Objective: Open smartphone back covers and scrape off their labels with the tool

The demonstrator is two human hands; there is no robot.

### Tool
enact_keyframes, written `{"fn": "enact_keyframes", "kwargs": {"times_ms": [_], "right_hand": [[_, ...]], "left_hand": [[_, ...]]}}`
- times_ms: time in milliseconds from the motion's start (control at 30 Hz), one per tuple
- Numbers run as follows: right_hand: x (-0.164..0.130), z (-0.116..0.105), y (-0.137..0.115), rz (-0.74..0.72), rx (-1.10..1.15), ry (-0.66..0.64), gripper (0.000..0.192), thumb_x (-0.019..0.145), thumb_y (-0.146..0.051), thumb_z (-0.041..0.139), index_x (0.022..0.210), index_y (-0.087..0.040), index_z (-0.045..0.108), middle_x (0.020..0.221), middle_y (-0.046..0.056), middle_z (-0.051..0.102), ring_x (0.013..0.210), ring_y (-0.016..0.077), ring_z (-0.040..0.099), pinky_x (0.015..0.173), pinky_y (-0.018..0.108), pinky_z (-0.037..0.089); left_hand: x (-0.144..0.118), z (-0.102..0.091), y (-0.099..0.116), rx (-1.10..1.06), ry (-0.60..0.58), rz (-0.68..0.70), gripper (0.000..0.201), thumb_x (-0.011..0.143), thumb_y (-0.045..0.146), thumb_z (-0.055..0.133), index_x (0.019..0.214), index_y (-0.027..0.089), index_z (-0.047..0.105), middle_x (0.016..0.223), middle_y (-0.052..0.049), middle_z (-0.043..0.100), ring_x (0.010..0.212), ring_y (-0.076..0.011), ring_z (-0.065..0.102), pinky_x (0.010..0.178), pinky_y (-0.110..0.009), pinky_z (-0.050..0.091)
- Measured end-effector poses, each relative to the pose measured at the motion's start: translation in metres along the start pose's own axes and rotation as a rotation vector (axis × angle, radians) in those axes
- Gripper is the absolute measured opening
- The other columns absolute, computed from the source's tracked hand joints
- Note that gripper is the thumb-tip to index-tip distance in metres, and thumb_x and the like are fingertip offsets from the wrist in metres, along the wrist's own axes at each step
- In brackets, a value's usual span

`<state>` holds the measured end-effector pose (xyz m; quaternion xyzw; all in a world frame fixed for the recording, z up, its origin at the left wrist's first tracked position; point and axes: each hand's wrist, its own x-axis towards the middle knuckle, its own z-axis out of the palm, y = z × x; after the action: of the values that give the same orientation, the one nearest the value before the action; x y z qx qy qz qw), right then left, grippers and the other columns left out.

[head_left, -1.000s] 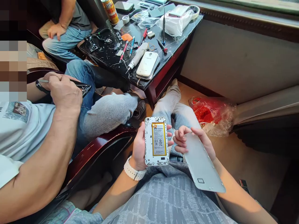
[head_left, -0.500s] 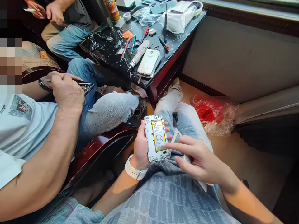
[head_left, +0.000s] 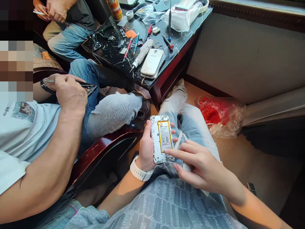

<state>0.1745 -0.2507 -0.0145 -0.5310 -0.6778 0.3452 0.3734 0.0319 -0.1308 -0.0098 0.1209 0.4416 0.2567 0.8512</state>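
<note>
My left hand (head_left: pixel 145 149) is wrapped round an opened white smartphone (head_left: pixel 156 149), holding it over my lap with its inside facing up. A battery (head_left: pixel 166 135) with a yellow border and printed label sits in the phone's frame. My right hand (head_left: pixel 205 163) is on the phone's right side, its index finger stretched out with the tip at the battery's lower end. The right thumb is apart from that finger, below the phone's edge. Under the right hand part of a white thing (head_left: pixel 205 192) shows; whether the hidden fingers touch it, I cannot tell.
A black marble-patterned table (head_left: pixel 111 60) ahead bears a white phone (head_left: pixel 152 62), screwdrivers (head_left: pixel 169 22), a silver-handled tool (head_left: pixel 143 54) and a spray can (head_left: pixel 114 9). At left, a co-worker's hand (head_left: pixel 71 92) works on a dark phone (head_left: pixel 90 88). Red plastic (head_left: pixel 209 111) lies on the floor.
The phone and my left hand have shifted slightly right and up in view. My right index fingertip has moved a little left, over the battery's lower edge.
</note>
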Motion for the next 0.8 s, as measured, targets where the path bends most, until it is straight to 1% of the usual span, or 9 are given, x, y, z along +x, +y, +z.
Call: {"fn": "enact_keyframes", "kwargs": {"times_ms": [100, 167, 233, 300, 400, 500, 633, 733, 800], "right_hand": [[-0.002, -0.004, 0.005, 0.125, 0.186, 0.112, 0.026, 0.107, -0.035, 0.064, 0.129, -0.023, 0.071, 0.091, 0.003, 0.061, 0.079, 0.0177, 0.054, 0.071, 0.033, 0.042], [-0.004, -0.007, 0.009, 0.229, 0.292, 0.182, 0.022, 0.11, -0.038, 0.06, 0.122, -0.026, 0.074, 0.088, 0.002, 0.06, 0.076, 0.0165, 0.053, 0.069, 0.032, 0.04], [-0.007, -0.008, 0.014, 0.328, 0.416, 0.242, 0.027, 0.112, -0.042, 0.055, 0.12, -0.026, 0.075, 0.087, 0.002, 0.06, 0.073, 0.0165, 0.05, 0.066, 0.032, 0.037], [-0.008, -0.008, 0.016, 0.416, 0.576, 0.279, 0.031, 0.11, -0.047, 0.056, 0.116, -0.024, 0.075, 0.08, 0.002, 0.055, 0.068, 0.0159, 0.044, 0.062, 0.031, 0.033], [-0.001, -0.007, 0.014, 0.513, 0.954, 0.286, 0.028, 0.099, -0.048, 0.072, 0.097, -0.02, 0.075, 0.07, -0.001, 0.04, 0.064, 0.0136, 0.032, 0.057, 0.027, 0.027], [0.011, -0.007, 0.01, 0.608, 1.38, 0.293, 0.024, 0.082, -0.036, 0.083, 0.078, -0.019, 0.066, 0.073, -0.002, 0.034, 0.065, 0.0129, 0.022, 0.054, 0.022, 0.028], [0.021, -0.001, 0.012, 0.621, 1.647, 0.308, 0.024, 0.074, -0.024, 0.082, 0.073, -0.018, 0.059, 0.073, -0.003, 0.03, 0.068, 0.0137, 0.018, 0.054, 0.018, 0.033], [0.023, 0.005, 0.017, 0.572, 1.746, 0.261, 0.026, 0.073, -0.024, 0.081, 0.071, -0.017, 0.056, 0.07, -0.003, 0.029, 0.066, 0.0133, 0.016, 0.052, 0.016, 0.032], [0.024, 0.008, 0.02, 0.553, 1.772, 0.237, 0.028, 0.073, -0.024, 0.08, 0.069, -0.017, 0.052, 0.069, -0.004, 0.028, 0.066, 0.013, 0.016, 0.052, 0.016, 0.031]], "left_hand": [[-0.001, -0.001, 0.0, -0.052, -0.034, -0.041, 0.076, 0.111, 0.06, 0.021, 0.117, 0.008, 0.076, 0.113, -0.019, 0.078, 0.093, -0.0278, 0.077, 0.087, -0.044, 0.066], [-0.001, -0.001, 0.0, -0.082, -0.051, -0.038, 0.076, 0.111, 0.059, 0.02, 0.112, 0.008, 0.077, 0.116, -0.018, 0.078, 0.088, -0.0253, 0.077, 0.084, -0.043, 0.067], [-0.001, -0.002, 0.001, -0.093, -0.055, -0.03, 0.075, 0.111, 0.058, 0.021, 0.112, 0.009, 0.077, 0.118, -0.017, 0.078, 0.085, -0.0232, 0.076, 0.08, -0.041, 0.067], [0.0, -0.003, 0.002, -0.09, -0.052, -0.019, 0.073, 0.111, 0.057, 0.021, 0.113, 0.01, 0.077, 0.118, -0.017, 0.078, 0.084, -0.0224, 0.076, 0.076, -0.039, 0.067], [0.001, -0.006, 0.002, -0.065, -0.052, 0.009, 0.072, 0.111, 0.056, 0.021, 0.115, 0.01, 0.076, 0.117, -0.017, 0.078, 0.087, -0.0239, 0.077, 0.077, -0.039, 0.067], [-0.001, -0.01, 0.001, 0.019, -0.043, 0.044, 0.071, 0.111, 0.058, 0.024, 0.121, 0.009, 0.074, 0.113, -0.017, 0.078, 0.091, -0.0263, 0.077, 0.082, -0.041, 0.066], [-0.006, -0.014, -0.005, 0.155, -0.018, 0.118, 0.068, 0.108, 0.063, 0.036, 0.131, 0.01, 0.071, 0.109, -0.017, 0.078, 0.09, -0.0272, 0.078, 0.082, -0.04, 0.065], [-0.008, -0.018, -0.008, 0.193, -0.054, 0.125, 0.071, 0.101, 0.071, 0.049, 0.128, 0.009, 0.072, 0.111, -0.017, 0.078, 0.085, -0.0262, 0.077, 0.081, -0.038, 0.064], [-0.009, -0.019, -0.008, 0.19, -0.055, 0.12, 0.071, 0.1, 0.072, 0.052, 0.124, 0.009, 0.073, 0.115, -0.018, 0.077, 0.082, -0.024, 0.076, 0.081, -0.037, 0.063]]}}
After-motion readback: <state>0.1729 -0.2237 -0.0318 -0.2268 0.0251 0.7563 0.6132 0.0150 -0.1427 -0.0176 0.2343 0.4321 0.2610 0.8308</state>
